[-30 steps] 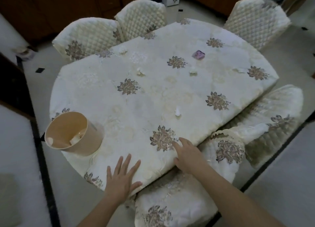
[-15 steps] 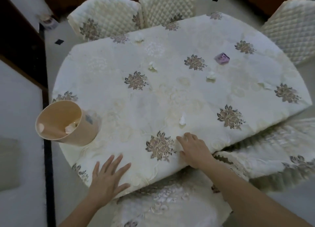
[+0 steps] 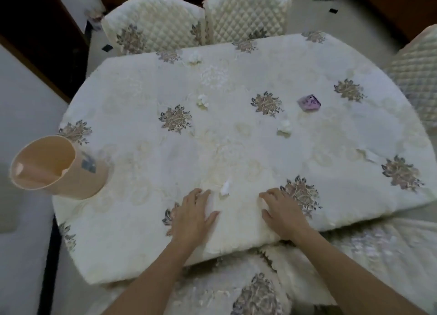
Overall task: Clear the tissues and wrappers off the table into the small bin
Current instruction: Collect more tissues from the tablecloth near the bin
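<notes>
A small beige bin [image 3: 59, 170] stands at the table's left edge, with some tissue inside it. Crumpled white tissues lie on the cream floral tablecloth [image 3: 142, 97]: one [image 3: 225, 188] near the front, one [image 3: 203, 101] mid-left, one [image 3: 285, 126] mid-right, one [image 3: 194, 58] at the far edge. A purple wrapper [image 3: 309, 102] lies right of centre. A pale scrap [image 3: 369, 155] rests further right. My left hand [image 3: 194, 214] lies flat just left of the front tissue, holding nothing. My right hand [image 3: 282, 213] rests to its right, fingers curled on the cloth.
Quilted cream chairs stand behind the table [image 3: 153, 26] [image 3: 246, 14], at the right [image 3: 416, 73], and just under my arms [image 3: 260, 291]. A dark cabinet [image 3: 35, 35] fills the upper left. The floor is pale.
Both hands moved forward onto the table top, from its front edge to either side of the nearest tissue. The view shifted closer and to the left.
</notes>
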Demonstrator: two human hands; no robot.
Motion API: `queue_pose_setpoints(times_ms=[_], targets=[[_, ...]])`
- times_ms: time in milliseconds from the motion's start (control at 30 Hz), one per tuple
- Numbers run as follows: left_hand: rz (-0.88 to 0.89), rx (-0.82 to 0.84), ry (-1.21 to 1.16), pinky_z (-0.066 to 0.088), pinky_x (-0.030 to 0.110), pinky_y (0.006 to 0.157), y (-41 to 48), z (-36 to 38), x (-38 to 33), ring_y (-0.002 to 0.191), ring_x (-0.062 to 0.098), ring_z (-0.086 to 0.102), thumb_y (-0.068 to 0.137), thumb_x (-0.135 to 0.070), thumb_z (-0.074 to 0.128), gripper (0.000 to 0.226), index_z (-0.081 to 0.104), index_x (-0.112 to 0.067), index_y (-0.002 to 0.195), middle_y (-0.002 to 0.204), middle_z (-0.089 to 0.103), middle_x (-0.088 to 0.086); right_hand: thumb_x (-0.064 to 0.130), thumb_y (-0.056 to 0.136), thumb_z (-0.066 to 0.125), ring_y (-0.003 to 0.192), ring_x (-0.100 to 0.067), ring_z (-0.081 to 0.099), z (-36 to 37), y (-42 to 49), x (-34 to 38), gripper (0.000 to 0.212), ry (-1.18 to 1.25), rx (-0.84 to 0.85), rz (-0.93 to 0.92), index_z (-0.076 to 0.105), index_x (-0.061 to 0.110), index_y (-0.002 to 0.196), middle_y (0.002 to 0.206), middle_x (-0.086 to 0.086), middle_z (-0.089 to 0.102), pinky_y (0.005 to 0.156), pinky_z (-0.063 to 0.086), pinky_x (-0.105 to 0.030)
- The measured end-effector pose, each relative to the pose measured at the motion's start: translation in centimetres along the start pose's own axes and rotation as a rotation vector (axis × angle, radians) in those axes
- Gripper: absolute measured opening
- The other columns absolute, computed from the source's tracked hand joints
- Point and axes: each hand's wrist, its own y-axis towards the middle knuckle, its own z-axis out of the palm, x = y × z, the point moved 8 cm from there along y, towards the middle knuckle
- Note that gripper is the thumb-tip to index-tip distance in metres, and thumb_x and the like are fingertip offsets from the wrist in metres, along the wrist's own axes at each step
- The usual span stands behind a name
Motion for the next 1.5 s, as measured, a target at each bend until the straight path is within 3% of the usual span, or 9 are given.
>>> queue_pose_setpoints(times_ms=[233,433,600,833,1033,1133,1267,1400,1500], targets=[[-0.173,-0.088,-0.036,0.050,0.039,0.078,4.3,1.9,-6.0,0.101,0.030,0.047,0.089,-0.034,0.065,0.049,0.050,-0.027,0.135,0.124,0.044,0.012,0.026,0.089,0.055,0.101,-0.029,0.055,-3.7,4.8,-8.0,0.037,0.129,-0.128,-0.060,0.056,0.017,0.125,0.116,-0.009,0.058,0.079,0.051,-0.041],[-0.301,-0.107,-0.167,0.038,0.032,0.067,5.5,2.6,-6.9,0.087,0.026,0.050,0.093,-0.011,0.057,0.024,0.058,-0.011,0.117,0.101,0.045,0.006,0.028,0.090,0.058,0.098,-0.033,0.056,-7.1,10.1,-13.1,0.045,0.207,-0.162,0.023,0.045,0.014,0.131,0.123,-0.017,0.050,0.073,0.053,-0.043],[-0.313,-0.160,-0.246,0.036,0.034,0.065,7.4,2.4,-7.5,0.080,0.028,0.052,0.098,-0.012,0.051,0.011,0.057,-0.004,0.102,0.095,0.046,0.006,0.032,0.089,0.062,0.078,-0.033,0.057,-9.7,14.9,-15.8,0.063,0.316,-0.210,0.099,0.028,0.019,0.141,0.130,-0.017,0.035,0.060,0.047,-0.036],[-0.418,-0.125,-0.502,0.038,0.021,0.062,9.4,3.0,-8.5,0.082,0.010,0.058,0.103,-0.019,0.042,0.013,0.054,-0.021,0.097,0.085,0.060,-0.005,0.044,0.086,0.063,0.113,-0.034,0.045,-10.7,20.4,-16.2,0.066,0.298,-0.153,0.097,0.032,0.035,0.143,0.138,-0.009,0.032,0.075,0.049,-0.041],[-0.438,-0.135,-0.441,0.031,0.023,0.053,9.1,3.1,-8.4,0.055,0.012,0.046,0.099,-0.033,0.048,0.034,0.042,-0.017,0.069,0.059,0.048,-0.002,0.032,0.092,0.060,0.104,-0.037,0.046,-9.3,21.9,-14.2,0.031,0.167,-0.140,-0.065,0.056,0.012,0.116,0.115,-0.015,0.045,0.076,0.049,-0.041],[-0.487,-0.136,-0.432,0.028,0.023,0.048,8.4,3.0,-8.0,0.049,0.010,0.040,0.098,-0.037,0.050,0.040,0.038,-0.018,0.066,0.054,0.042,-0.003,0.037,0.098,0.051,0.095,-0.037,0.053,-7.9,21.1,-13.8,0.035,0.187,-0.086,-0.058,0.056,0.007,0.114,0.109,-0.017,0.049,0.074,0.047,-0.040],[-0.463,-0.130,-0.568,0.037,0.019,0.054,7.6,3.2,-8.0,0.058,0.004,0.058,0.100,-0.028,0.049,0.026,0.053,-0.024,0.075,0.061,0.061,-0.002,0.045,0.100,0.044,0.091,-0.030,0.061,-7.9,18.4,-13.7,0.045,0.370,-0.025,0.015,0.061,0.005,0.111,0.100,-0.014,0.055,0.070,0.040,-0.031],[-0.410,-0.167,-0.641,0.033,0.021,0.049,6.5,1.7,-9.2,0.049,0.005,0.044,0.102,-0.028,0.045,0.031,0.055,-0.021,0.074,0.058,0.052,-0.004,0.047,0.097,0.049,0.039,-0.008,0.054,-9.5,13.4,-12.2,0.037,0.721,0.018,-0.007,0.058,0.016,0.079,0.067,-0.003,0.064,0.044,0.047,-0.026],[-0.392,-0.252,-0.640,0.029,0.023,0.051,5.0,-0.2,-9.9,0.050,0.008,0.038,0.103,-0.034,0.041,0.041,0.042,-0.021,0.064,0.056,0.041,-0.004,0.059,0.092,0.044,0.043,-0.003,0.048,-10.6,10.0,-10.8,0.045,0.706,-0.014,-0.058,0.061,0.022,0.071,0.056,0.007,0.058,0.054,0.042,-0.027]])
